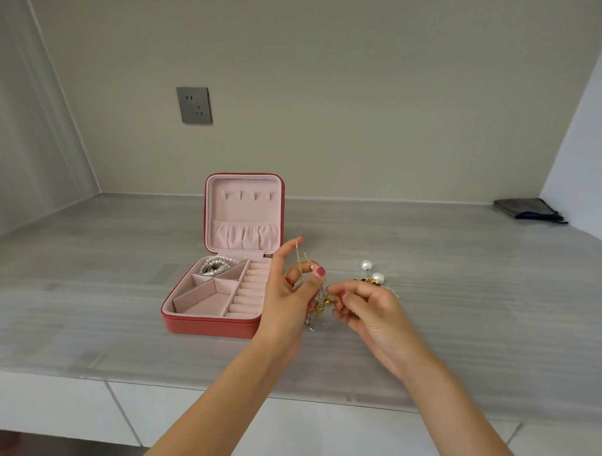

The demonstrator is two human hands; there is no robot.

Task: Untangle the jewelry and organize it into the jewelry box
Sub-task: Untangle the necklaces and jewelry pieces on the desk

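Note:
A red jewelry box (207,325) with pink lining stands open on the grey counter, lid upright. A pearl string (215,266) lies in its back left compartment. Just right of the box, my left hand (288,296) holds a thin gold chain (299,262) looped over its raised fingers. My right hand (367,309) pinches the tangled gold cluster (324,301) hanging at the chain's lower end. Two large pearl pieces (372,271) lie on the counter behind my right hand, partly hidden by it.
A dark folded pouch (527,210) lies at the back right of the counter (483,306). A wall socket (194,105) sits above the box. White drawer fronts (60,406) run below the counter's front edge.

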